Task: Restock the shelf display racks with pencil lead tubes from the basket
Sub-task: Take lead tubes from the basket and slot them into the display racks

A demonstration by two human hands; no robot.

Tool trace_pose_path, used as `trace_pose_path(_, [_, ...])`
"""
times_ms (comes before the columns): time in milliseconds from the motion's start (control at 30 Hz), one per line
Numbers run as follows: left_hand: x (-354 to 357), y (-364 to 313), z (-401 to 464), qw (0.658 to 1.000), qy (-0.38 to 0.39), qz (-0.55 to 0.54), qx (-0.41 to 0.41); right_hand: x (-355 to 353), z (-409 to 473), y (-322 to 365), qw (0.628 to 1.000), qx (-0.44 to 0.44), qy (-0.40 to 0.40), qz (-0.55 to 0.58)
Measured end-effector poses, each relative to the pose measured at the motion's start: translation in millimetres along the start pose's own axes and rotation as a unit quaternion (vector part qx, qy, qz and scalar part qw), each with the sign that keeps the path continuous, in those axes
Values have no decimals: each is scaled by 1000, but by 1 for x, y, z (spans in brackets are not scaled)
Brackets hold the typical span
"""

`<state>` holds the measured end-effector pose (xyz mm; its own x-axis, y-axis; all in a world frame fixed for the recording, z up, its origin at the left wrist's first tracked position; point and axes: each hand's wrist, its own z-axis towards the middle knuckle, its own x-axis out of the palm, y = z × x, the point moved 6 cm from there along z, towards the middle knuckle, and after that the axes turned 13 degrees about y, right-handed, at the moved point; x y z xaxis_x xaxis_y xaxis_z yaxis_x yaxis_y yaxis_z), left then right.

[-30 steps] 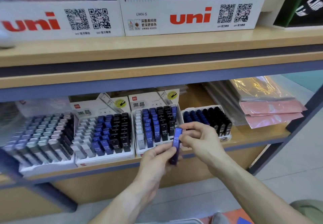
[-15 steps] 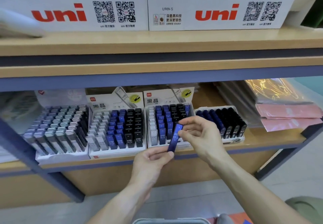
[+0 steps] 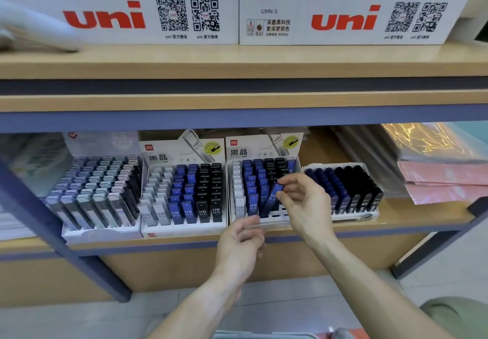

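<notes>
Since a moment ago the left hand (image 3: 241, 241) has let go and hangs loosely curled, while the right hand (image 3: 303, 201) pinches the blue lead tube (image 3: 270, 201), tilted, its foot in the third rack (image 3: 264, 223).

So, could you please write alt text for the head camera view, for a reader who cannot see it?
A person's right hand pinches a blue pencil lead tube, tilted, into the front of a white display rack on a wooden shelf. The left hand hangs loosely curled, holding nothing, just below the rack. Similar racks stand on either side, with white uni boxes above.
</notes>
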<state>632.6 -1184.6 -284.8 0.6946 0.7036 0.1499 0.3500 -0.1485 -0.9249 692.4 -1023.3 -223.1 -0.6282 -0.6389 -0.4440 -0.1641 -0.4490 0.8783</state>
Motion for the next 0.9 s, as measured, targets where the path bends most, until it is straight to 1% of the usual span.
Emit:
trace_pose_path(100, [6, 0, 3, 1000, 14, 23, 1, 1, 2, 1, 1000, -19, 9, -22])
trace_pose_path(233, [11, 1, 7, 998, 28, 59, -1, 10, 2, 6, 995, -56, 42, -68])
trace_pose_path(400, [11, 4, 10, 998, 25, 60, -7, 16, 3, 5, 989, -82, 57, -108])
trace_pose_path(567, [8, 5, 9, 997, 33, 67, 4, 18, 0, 4, 985, -99, 53, -130])
trace_pose_path(633, [4, 6, 9, 996, 33, 86, 11, 15, -4, 4, 984, -101, 51, -137])
trace_pose_path(733, [-8, 11, 11, 991, 28, 129, 19, 4, -16, 4, 985, -87, 40, -145])
trace_pose_path(800, [-16, 15, 8, 983, 22, 181, 30, 0, -30, 5, 977, -90, 45, -189])
trace_pose_path(867, [-25, 23, 3, 960, 13, 272, 57, 7, -52, -6, 963, -80, 84, -245])
trace_pose_path(900, [-28, 31, -2, 940, 19, 333, 67, 14, -66, -17, 955, -69, 114, -267])
